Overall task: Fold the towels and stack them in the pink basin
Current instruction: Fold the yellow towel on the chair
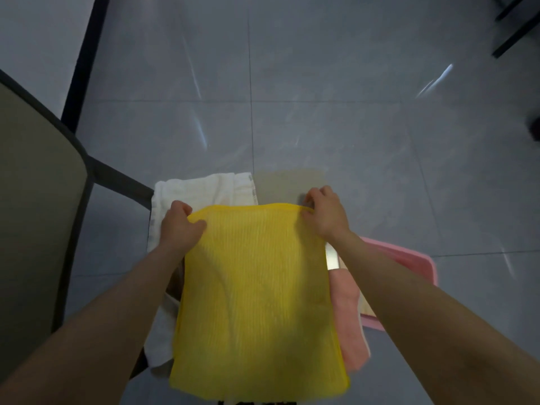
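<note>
A yellow ribbed towel (257, 299) hangs spread out in front of me. My left hand (179, 226) pinches its top left corner. At the top right corner my right hand (324, 213) grips the edge. Under the towel's left side lies a white towel (201, 191). A pink towel (349, 317) shows at its right side. The pink basin (420, 264) sits at the right on the floor, mostly hidden by my right forearm and the towels.
A small beige surface (286, 185) carries the towels, with a dark-framed chair (38, 200) at the left. Grey tiled floor (321, 97) stretches ahead. Dark furniture legs (514, 30) stand at the far top right.
</note>
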Tool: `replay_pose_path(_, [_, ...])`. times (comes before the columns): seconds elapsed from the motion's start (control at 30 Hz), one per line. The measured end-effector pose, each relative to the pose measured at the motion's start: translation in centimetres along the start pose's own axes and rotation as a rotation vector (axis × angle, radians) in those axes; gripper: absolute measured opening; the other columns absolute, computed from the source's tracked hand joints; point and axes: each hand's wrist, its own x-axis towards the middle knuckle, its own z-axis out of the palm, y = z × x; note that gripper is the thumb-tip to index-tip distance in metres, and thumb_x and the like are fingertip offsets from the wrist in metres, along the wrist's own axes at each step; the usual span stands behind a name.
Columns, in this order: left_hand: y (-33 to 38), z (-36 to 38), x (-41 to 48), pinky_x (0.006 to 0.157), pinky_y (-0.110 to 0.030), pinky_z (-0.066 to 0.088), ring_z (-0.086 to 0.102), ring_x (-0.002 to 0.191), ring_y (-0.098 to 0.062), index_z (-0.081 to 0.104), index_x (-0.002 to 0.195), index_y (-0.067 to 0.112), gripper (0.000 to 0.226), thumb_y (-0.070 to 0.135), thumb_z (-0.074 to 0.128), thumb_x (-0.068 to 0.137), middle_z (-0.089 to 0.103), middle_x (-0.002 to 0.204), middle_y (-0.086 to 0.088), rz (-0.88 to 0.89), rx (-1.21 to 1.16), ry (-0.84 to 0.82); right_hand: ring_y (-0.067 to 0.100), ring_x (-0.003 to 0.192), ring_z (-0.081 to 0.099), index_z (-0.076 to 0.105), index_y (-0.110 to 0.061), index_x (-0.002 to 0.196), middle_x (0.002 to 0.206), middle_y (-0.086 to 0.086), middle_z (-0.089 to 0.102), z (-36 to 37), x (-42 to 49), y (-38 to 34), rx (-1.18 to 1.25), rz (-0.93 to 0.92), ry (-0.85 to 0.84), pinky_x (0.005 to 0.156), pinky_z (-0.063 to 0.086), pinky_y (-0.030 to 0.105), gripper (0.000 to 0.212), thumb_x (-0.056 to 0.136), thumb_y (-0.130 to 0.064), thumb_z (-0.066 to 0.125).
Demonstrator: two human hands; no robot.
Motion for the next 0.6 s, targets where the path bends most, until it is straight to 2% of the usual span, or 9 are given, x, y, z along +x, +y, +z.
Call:
replay_pose_path(0.1, [0.0, -0.8, 0.6, 0.085, -0.037, 0.046, 0.053, 0.113, -0.032, 0.044, 0.129, 0.009, 0.058, 0.024, 0.072, 0.081, 0.052, 0.128, -0.016, -0.023, -0.077, -0.13, 0.024, 0.094, 0.051, 0.052, -0.018, 0.117, 0.102, 0.003, 0.053, -0.5, 0.4, 0.1, 0.052, 0.017, -0.093, 0.082, 0.046, 0.037, 0.045, 0.075, -0.023, 0.069])
replay_pose_path(0.17, [0.3, -1.6, 0.7, 0.084, -0.038, 0.049, 0.056, 0.107, -0.032, 0.051, 0.125, 0.007, 0.053, 0.019, 0.074, 0.079, 0.057, 0.118, -0.016, -0.032, -0.126, -0.204, 0.024, 0.089, 0.054, 0.058, -0.015, 0.109, 0.09, 0.0, 0.053, -0.9, 0.4, 0.2, -0.017, -0.042, -0.162, 0.072, 0.04, 0.031, 0.036, 0.076, -0.023, 0.069])
replay_pose_path(0.23, [1.1, -2.8, 0.0, 0.074, -0.032, 0.049, 0.059, 0.096, -0.029, 0.06, 0.112, 0.003, 0.036, 0.014, 0.072, 0.08, 0.062, 0.101, -0.013, 0.0, -0.14, -0.3, 0.03, 0.092, 0.057, 0.065, -0.012, 0.094, 0.086, 0.004, 0.053, -1.7, 0.0, 0.3, -0.101, -0.114, -0.183, 0.067, 0.034, 0.029, 0.021, 0.078, -0.025, 0.067])
replay_pose_path(0.3, [2.3, -4.5, -1.1, 0.065, -0.026, 0.049, 0.061, 0.087, -0.024, 0.065, 0.1, 0.003, 0.022, 0.015, 0.071, 0.082, 0.065, 0.091, -0.01, 0.05, -0.147, -0.402, 0.03, 0.096, 0.054, 0.065, -0.011, 0.089, 0.093, 0.01, 0.057, -3.4, -0.8, 0.0, -0.103, -0.155, -0.2, 0.069, 0.039, 0.032, 0.022, 0.078, -0.03, 0.064])
replay_pose_path(0.4, [4.3, -8.0, -2.9, 0.064, -0.023, 0.051, 0.062, 0.078, -0.019, 0.063, 0.096, 0.0, 0.026, 0.018, 0.073, 0.08, 0.065, 0.088, -0.009, 0.139, -0.187, -0.462, 0.027, 0.084, 0.058, 0.065, -0.014, 0.082, 0.087, 0.009, 0.065, -8.1, -2.8, -1.3, 0.042, -0.192, -0.241, 0.073, 0.047, 0.037, 0.03, 0.069, -0.039, 0.054])
replay_pose_path(0.5, [6.7, -12.4, -5.1, 0.066, -0.028, 0.047, 0.059, 0.072, -0.015, 0.061, 0.092, 0.004, 0.031, 0.028, 0.074, 0.078, 0.063, 0.081, -0.009, 0.272, -0.081, -0.47, 0.019, 0.071, 0.056, 0.069, -0.015, 0.083, 0.075, 0.003, 0.064, -14.2, -5.2, -3.0, 0.051, -0.267, -0.276, 0.064, 0.04, 0.03, 0.028, 0.076, -0.036, 0.052])
replay_pose_path(0.57, [8.2, -14.9, -6.7, 0.062, -0.022, 0.045, 0.057, 0.064, -0.003, 0.06, 0.089, 0.018, 0.03, 0.044, 0.07, 0.078, 0.063, 0.073, 0.006, 0.402, 0.004, -0.457, 0.016, 0.069, 0.055, 0.073, -0.009, 0.089, 0.075, 0.002, 0.064, -17.8, -6.4, -4.0, 0.037, -0.303, -0.269, 0.06, 0.038, 0.026, 0.022, 0.087, -0.025, 0.058])
replay_pose_path(0.6, [9.3, -16.4, -7.8, 0.06, -0.021, 0.044, 0.057, 0.063, -0.001, 0.058, 0.086, 0.024, 0.034, 0.057, 0.062, 0.079, 0.063, 0.071, 0.011, 0.498, 0.081, -0.421, 0.014, 0.068, 0.055, 0.074, -0.008, 0.091, 0.074, 0.001, 0.064, -20.0, -7.2, -4.6, 0.035, -0.33, -0.242, 0.059, 0.037, 0.022, 0.017, 0.089, -0.018, 0.06])
